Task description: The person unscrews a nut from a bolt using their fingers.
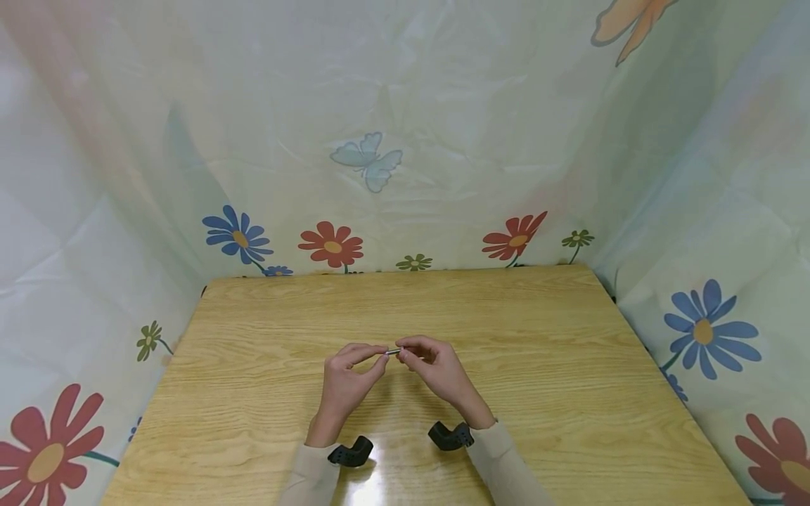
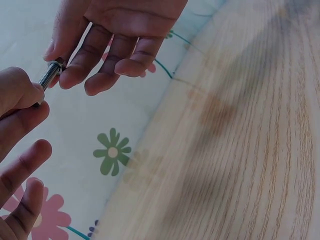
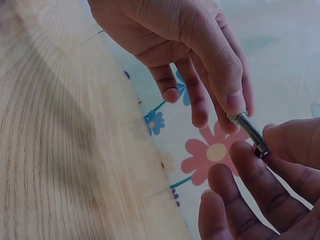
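A small silver threaded bolt (image 1: 393, 351) is held above the wooden table, roughly level, between the fingertips of both hands. My left hand (image 1: 349, 379) pinches one end of it with thumb and forefinger. From the other side, my right hand (image 1: 444, 372) pinches the opposite end. In the left wrist view the thread of the bolt (image 2: 48, 77) shows between the two thumbs. A wider, darker piece, a nut or the head, sits at the right hand's end of the bolt (image 3: 251, 131); which it is I cannot tell. The other fingers are loosely bent.
The wood-grain table (image 1: 266, 316) extends around both hands. Behind it and along its sides hangs a pale curtain (image 1: 443, 140) printed with flowers and butterflies. Each sleeved wrist wears a black camera mount, on the left (image 1: 351, 452) and on the right (image 1: 451, 436).
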`<state>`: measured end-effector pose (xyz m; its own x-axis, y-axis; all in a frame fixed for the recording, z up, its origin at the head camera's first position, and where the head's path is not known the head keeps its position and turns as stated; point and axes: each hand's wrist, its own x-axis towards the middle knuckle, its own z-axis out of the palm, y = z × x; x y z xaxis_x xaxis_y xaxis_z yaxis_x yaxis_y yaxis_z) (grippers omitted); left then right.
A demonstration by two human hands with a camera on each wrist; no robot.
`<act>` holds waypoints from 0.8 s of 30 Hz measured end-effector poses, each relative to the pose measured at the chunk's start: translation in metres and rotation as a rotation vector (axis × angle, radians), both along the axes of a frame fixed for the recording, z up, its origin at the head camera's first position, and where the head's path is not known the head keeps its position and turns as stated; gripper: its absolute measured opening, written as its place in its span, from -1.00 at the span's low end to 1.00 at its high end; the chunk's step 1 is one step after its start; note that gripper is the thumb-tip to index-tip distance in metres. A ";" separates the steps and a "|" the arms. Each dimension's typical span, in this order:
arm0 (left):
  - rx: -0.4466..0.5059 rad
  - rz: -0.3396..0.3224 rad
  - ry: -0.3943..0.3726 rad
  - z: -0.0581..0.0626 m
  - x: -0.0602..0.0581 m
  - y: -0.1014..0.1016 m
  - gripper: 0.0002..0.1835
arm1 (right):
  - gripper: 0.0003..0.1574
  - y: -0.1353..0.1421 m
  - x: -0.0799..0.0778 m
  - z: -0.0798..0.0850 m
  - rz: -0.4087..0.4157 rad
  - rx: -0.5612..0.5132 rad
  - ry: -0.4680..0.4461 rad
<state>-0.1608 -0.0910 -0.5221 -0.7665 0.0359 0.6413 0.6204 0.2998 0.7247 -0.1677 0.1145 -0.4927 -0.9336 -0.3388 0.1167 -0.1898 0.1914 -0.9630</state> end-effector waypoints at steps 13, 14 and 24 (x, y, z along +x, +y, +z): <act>-0.012 0.018 -0.024 0.001 0.000 0.000 -0.85 | -0.61 0.001 0.002 0.002 0.023 -0.038 0.068; -0.011 0.019 -0.024 0.001 0.000 0.000 -0.84 | -0.59 0.001 0.002 0.001 0.028 -0.048 0.063; -0.009 0.031 0.008 -0.001 -0.001 0.000 -0.83 | -0.58 0.000 0.001 0.000 -0.100 0.023 -0.069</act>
<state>-0.1622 -0.0906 -0.5235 -0.7624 0.0181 0.6469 0.6162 0.3253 0.7172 -0.1670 0.1148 -0.4925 -0.9684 -0.2457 0.0437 -0.1017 0.2285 -0.9682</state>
